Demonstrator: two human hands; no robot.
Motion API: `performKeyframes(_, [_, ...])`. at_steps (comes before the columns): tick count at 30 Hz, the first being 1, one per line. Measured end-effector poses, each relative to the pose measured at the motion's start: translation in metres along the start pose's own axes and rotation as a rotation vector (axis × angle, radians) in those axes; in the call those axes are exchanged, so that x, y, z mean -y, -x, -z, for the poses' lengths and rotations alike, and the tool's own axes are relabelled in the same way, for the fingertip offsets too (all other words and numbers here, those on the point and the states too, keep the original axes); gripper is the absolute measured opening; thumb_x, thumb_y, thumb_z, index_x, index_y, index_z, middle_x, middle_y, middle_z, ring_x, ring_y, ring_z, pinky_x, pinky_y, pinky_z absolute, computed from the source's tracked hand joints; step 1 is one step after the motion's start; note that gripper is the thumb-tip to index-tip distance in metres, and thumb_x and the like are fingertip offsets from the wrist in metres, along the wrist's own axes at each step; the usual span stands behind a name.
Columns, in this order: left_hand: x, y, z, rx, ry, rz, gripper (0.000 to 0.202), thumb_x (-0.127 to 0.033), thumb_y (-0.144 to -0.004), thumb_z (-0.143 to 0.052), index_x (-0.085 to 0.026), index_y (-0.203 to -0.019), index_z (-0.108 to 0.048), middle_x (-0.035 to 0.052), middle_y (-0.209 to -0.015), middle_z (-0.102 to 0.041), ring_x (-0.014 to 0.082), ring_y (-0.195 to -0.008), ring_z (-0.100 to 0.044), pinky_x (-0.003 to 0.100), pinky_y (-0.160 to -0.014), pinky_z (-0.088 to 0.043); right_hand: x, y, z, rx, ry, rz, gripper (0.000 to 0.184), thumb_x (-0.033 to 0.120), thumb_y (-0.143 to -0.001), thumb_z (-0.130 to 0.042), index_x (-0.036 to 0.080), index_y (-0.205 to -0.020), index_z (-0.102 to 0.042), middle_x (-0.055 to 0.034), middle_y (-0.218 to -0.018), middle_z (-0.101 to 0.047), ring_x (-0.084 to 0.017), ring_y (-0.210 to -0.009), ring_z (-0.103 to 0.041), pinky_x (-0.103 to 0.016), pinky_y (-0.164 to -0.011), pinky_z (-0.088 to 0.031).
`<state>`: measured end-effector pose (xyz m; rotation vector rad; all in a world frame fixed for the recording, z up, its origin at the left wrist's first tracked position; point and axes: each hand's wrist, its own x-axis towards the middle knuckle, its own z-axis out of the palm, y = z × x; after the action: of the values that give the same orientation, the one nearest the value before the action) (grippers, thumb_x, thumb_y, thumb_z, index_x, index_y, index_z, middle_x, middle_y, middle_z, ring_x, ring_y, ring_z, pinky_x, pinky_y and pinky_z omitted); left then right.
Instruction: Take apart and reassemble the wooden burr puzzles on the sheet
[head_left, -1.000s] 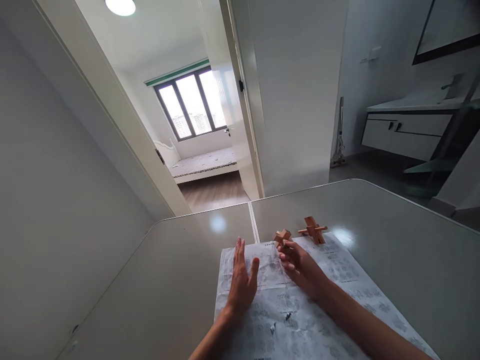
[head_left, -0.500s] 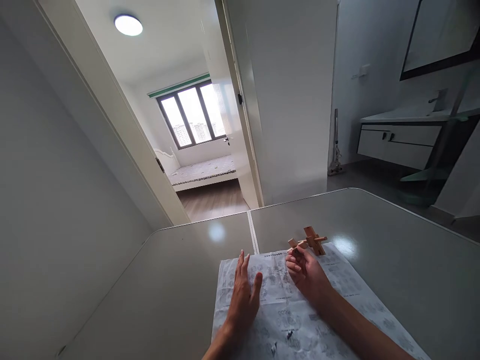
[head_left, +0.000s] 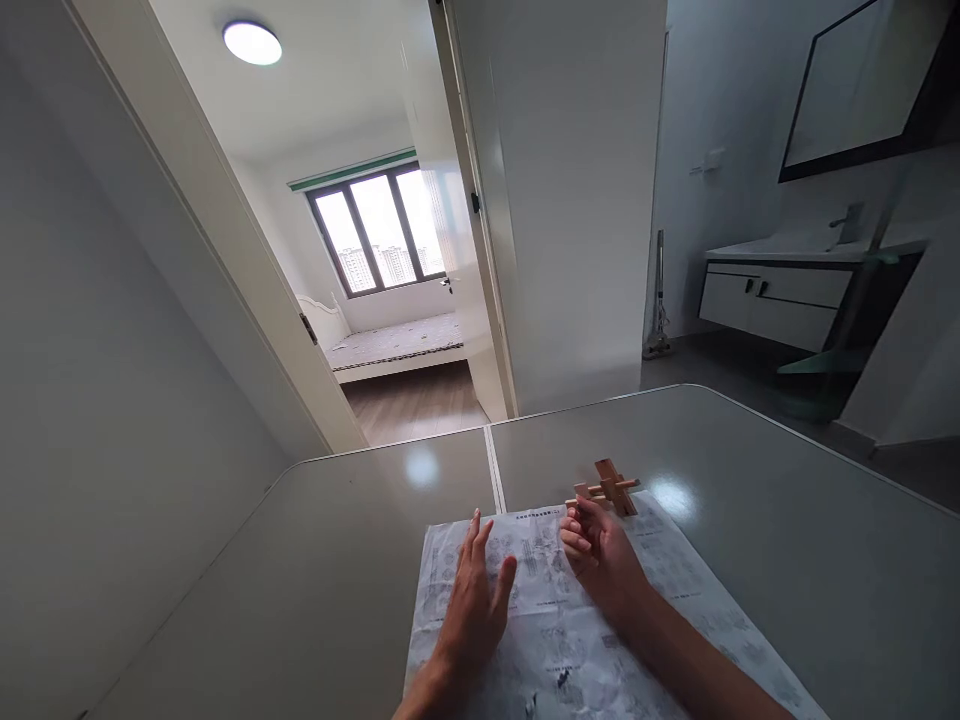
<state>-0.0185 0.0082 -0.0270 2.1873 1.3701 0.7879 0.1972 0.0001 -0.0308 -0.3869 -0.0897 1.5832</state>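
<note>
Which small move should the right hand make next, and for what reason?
Perhaps open the right hand and draw it back: it seems to pinch the small wooden piece, which appears close beside the larger wooden piece, so it may rest there.

Before me spreads a grey, glossy bench (head_left: pixel 352 550), its far corners rounded, a pale seam (head_left: pixel 493 470) running in from the far edge and two bright glints (head_left: pixel 422 467) on its top. On it I have a creased, printed paper sheet (head_left: pixel 547 605), with a crossed wooden piece (head_left: pixel 616 490) at its far edge.
</note>
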Motion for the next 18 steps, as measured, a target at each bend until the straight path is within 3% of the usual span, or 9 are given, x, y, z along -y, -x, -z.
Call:
performKeyframes(6, [-0.003, 0.005, -0.001, 0.093, -0.151, -0.053, 0.059, -0.036, -0.098, -0.053, -0.019, -0.153, -0.041, 0.0129, -0.169, -0.032, 0.0287, -0.158, -0.028, 0.054, -0.128, -0.03, -0.006, 0.009, -0.012, -0.022, 0.084, -0.044, 0.034, 0.027, -0.074, -0.085, 0.02, -0.068, -0.052, 0.0072, -0.054, -0.047, -0.004, -0.039, -0.038, -0.015, -0.033, -0.029])
performKeyframes(8, [-0.005, 0.007, -0.001, 0.126, -0.198, -0.087, 0.061, -0.034, -0.095, -0.056, -0.02, -0.152, -0.043, 0.011, -0.169, -0.033, 0.0292, -0.158, -0.026, 0.054, -0.129, -0.029, -0.011, 0.013, -0.015, -0.011, 0.161, -0.048, 0.032, 0.028, -0.073, -0.085, 0.019, -0.069, -0.054, 0.0063, -0.056, -0.049, -0.005, -0.041, -0.04, -0.016, -0.036, -0.031])
performKeyframes(11, [-0.008, 0.01, 0.0, 0.158, -0.24, -0.105, 0.063, -0.033, -0.094, -0.056, -0.019, -0.154, -0.042, 0.0103, -0.169, -0.032, 0.029, -0.159, -0.023, 0.054, -0.129, -0.028, -0.018, 0.019, -0.018, 0.048, 0.291, -0.06, 0.032, 0.033, -0.076, -0.084, 0.019, -0.071, -0.055, 0.0051, -0.06, -0.053, -0.005, -0.046, -0.043, -0.018, -0.043, -0.036])
performKeyframes(18, [-0.011, 0.009, 0.003, 0.18, -0.273, -0.102, 0.063, -0.03, -0.094, -0.054, -0.018, -0.155, -0.04, 0.0102, -0.169, -0.032, 0.0275, -0.159, -0.021, 0.052, -0.13, -0.028, -0.026, 0.021, -0.017, 0.175, 0.549, -0.072, 0.038, 0.044, -0.076, -0.083, 0.02, -0.074, -0.054, 0.0059, -0.06, -0.054, -0.007, -0.045, -0.041, -0.022, -0.044, -0.025])
